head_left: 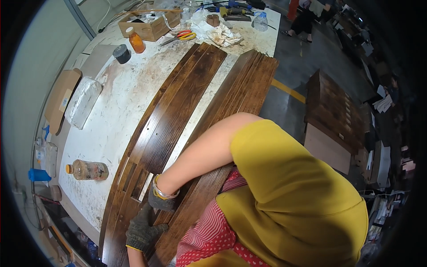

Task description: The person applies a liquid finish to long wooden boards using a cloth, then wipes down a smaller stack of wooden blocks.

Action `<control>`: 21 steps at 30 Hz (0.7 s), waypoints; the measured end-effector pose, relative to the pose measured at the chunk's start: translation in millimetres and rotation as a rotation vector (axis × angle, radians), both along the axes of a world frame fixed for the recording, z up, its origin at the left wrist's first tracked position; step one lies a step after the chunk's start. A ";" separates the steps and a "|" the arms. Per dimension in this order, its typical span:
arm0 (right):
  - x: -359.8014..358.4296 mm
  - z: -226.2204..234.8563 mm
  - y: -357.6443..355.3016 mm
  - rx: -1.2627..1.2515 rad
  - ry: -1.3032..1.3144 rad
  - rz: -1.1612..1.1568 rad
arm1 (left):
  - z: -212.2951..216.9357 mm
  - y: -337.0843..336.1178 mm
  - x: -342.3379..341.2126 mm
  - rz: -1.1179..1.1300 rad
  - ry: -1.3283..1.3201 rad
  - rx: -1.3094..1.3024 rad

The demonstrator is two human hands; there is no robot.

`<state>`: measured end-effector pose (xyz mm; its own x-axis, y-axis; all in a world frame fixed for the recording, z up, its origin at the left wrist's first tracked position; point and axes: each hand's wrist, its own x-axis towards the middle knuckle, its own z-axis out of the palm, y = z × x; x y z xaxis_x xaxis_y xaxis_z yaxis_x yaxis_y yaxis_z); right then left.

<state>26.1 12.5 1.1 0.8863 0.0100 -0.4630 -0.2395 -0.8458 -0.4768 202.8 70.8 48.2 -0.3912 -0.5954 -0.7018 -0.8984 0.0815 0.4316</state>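
Observation:
Dark brown stained wooden boards lie lengthwise across the white worktable. My left hand [143, 229], in a grey knit glove with a yellow cuff, lies on the slotted board [122, 202] at lower left, thumb spread toward the right. Just above it is my right hand [163, 199], gloved alike, with a bracelet at the wrist; it is bent closed and low over the boards. Whatever its fingers hold, if anything, is hidden. Beyond the hands rest a wide board [171, 118] with small holes and a stack of narrow boards [240, 86], partly covered by my right arm.
On the left stand a plastic bottle with an orange cap [89, 170], a wrapped white block [84, 103] and a dark round container [121, 54]. Farther back are an orange bottle [135, 41], scissors [186, 35] and a wooden box [144, 29]. Brown panels [333, 107] stand right.

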 end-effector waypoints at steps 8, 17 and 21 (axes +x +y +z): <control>-49.1 -15.3 18.1 -0.037 -0.071 -0.327 | -30.9 -3.3 17.4 -0.080 0.018 -0.115; -37.2 -14.1 23.8 0.053 -0.119 -0.332 | -25.8 -3.3 10.8 -0.029 0.091 0.115; -54.3 -17.1 34.1 -0.056 -0.161 -0.351 | -18.4 9.1 0.2 -0.172 0.087 -0.063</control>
<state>-28.2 46.7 -16.0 0.8926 -0.3281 -0.3092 -0.4450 -0.7514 -0.4872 203.0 79.9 29.8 -0.5484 -0.5559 -0.6247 -0.8285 0.2598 0.4961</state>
